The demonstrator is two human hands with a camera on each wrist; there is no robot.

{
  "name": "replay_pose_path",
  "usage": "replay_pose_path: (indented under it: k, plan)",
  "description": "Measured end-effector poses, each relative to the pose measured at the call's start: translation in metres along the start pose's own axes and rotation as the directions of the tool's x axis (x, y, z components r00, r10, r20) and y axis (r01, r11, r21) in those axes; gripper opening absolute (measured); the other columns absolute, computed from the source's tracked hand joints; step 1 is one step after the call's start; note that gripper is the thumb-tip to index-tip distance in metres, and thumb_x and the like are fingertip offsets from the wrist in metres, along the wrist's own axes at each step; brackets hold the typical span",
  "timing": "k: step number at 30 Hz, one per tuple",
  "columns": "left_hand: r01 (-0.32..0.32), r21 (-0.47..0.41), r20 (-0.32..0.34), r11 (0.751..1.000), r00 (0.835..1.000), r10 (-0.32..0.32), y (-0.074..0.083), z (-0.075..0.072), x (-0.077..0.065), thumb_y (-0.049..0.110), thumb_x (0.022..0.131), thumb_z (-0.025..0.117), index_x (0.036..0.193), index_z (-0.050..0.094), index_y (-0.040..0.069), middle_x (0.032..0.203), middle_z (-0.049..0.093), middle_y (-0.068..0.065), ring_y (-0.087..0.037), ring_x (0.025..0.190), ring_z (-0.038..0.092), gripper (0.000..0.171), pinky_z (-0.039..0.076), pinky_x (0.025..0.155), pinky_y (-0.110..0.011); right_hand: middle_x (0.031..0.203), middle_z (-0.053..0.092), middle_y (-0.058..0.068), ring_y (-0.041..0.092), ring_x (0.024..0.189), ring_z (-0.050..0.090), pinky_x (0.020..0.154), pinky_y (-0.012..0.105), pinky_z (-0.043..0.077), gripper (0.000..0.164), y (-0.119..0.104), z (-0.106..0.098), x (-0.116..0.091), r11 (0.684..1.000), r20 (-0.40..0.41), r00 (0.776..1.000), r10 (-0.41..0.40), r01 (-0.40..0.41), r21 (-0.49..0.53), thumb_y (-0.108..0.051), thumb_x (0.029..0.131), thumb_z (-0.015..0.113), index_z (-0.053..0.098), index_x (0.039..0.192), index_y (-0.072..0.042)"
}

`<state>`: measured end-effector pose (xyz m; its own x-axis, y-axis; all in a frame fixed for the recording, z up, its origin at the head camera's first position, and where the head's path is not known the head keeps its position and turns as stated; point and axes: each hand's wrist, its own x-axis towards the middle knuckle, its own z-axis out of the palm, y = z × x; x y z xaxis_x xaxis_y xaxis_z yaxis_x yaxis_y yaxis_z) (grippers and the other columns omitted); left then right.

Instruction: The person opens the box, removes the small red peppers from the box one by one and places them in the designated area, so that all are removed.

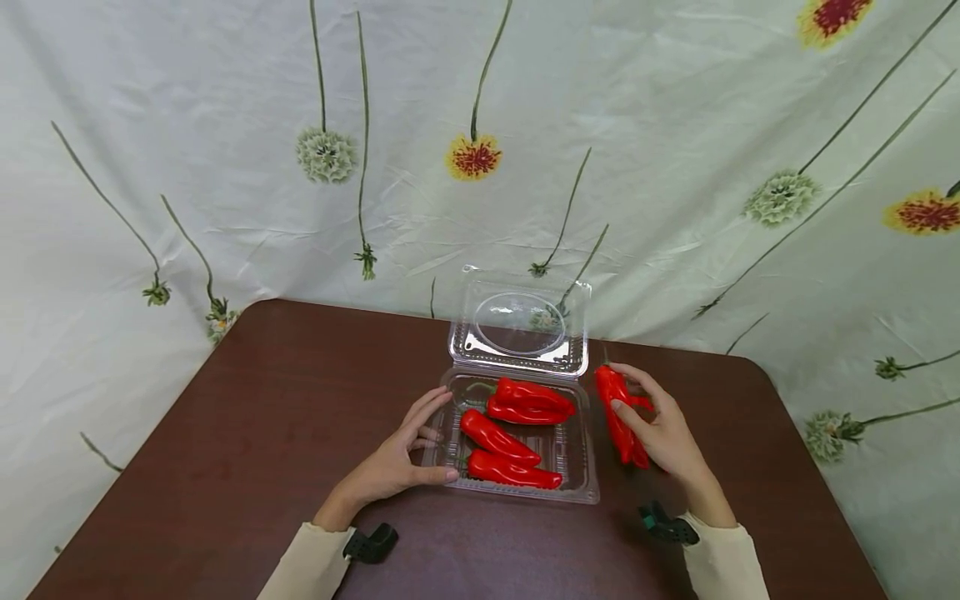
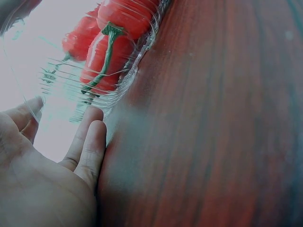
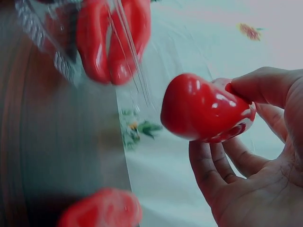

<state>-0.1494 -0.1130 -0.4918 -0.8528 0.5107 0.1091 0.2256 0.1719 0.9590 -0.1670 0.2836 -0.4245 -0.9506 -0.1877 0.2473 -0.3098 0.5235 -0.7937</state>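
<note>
A clear plastic clamshell box point(image 1: 581, 487) stands on the table with its lid point(image 1: 517, 287) tipped back. Inside it lie several long red peppers point(image 1: 498, 439), with green stems point(image 2: 108, 56) facing the left hand. My left hand point(image 1: 393, 467) spans the box's left side, fingers fairly straight, thumb by the front corner and fingertips at the wall. To the right of the box, my right hand point(image 1: 663, 429) holds another red pepper point(image 3: 203, 109) between thumb and fingers, above the tabletop. One more red pepper point(image 3: 102, 210) lies below it, mostly hidden by the right hand in the head view.
The dark brown wooden table point(image 1: 247, 417) has rounded far corners. Behind it hangs a pale cloth point(image 1: 675, 167) printed with flowers, and the raised lid stands close to it. Black straps with camera mounts point(image 1: 371, 543) sit on both wrists.
</note>
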Motion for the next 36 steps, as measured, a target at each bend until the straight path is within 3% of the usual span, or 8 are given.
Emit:
replay_pose_path:
  k: [8, 16, 27, 36]
  plan:
    - [-0.007, 0.001, 0.005, 1.0, 1.0, 0.007, 0.002, 0.0, 0.001, 0.022, 0.084, 0.081, 0.161, 0.018, 0.019, 0.168, 0.005, 0.002, -0.03, 0.114, 0.049, 0.1, 0.044, 0.1, -0.034, 0.126, 0.061, 0.015, 0.003, 0.106, 0.054, 0.084, 0.016, 0.048, 0.051, 0.012, -0.024, -0.006, 0.999, -0.09, 0.996, -0.023, 0.019, -0.041, -0.006, 0.097, 0.064, 0.051, 0.145, -0.013]
    - [0.003, -0.009, 0.007, 1.0, 1.0, -0.003, 0.002, 0.0, 0.001, 0.022, 0.084, 0.081, 0.161, 0.018, 0.02, 0.167, 0.005, 0.003, -0.029, 0.115, 0.048, 0.1, 0.044, 0.1, -0.033, 0.126, 0.059, 0.018, 0.0, 0.104, 0.056, 0.085, 0.01, 0.045, 0.049, 0.027, -0.041, -0.011, 0.998, -0.149, 0.989, -0.021, 0.013, -0.057, -0.003, 0.097, 0.063, 0.051, 0.144, -0.008]
    - [0.006, -0.001, 0.0, 1.0, 1.0, -0.006, 0.001, 0.0, 0.0, 0.023, 0.084, 0.081, 0.161, 0.019, 0.021, 0.167, 0.006, 0.003, -0.028, 0.114, 0.048, 0.099, 0.044, 0.1, -0.033, 0.13, 0.059, 0.025, -0.009, 0.097, 0.054, 0.076, 0.013, 0.049, 0.05, 0.048, -0.06, -0.02, 0.99, -0.159, 0.986, 0.059, -0.079, -0.117, -0.006, 0.099, 0.062, 0.048, 0.146, -0.005]
    - [0.011, 0.003, -0.001, 1.0, 1.0, -0.011, 0.002, 0.001, -0.001, 0.024, 0.084, 0.082, 0.161, 0.019, 0.022, 0.167, 0.007, 0.002, -0.028, 0.115, 0.048, 0.099, 0.044, 0.101, -0.036, 0.136, 0.053, 0.031, -0.015, 0.089, 0.051, 0.067, 0.02, 0.053, 0.052, 0.073, -0.074, -0.029, 0.97, -0.13, 0.974, 0.186, -0.203, -0.136, -0.009, 0.1, 0.06, 0.042, 0.148, -0.002]
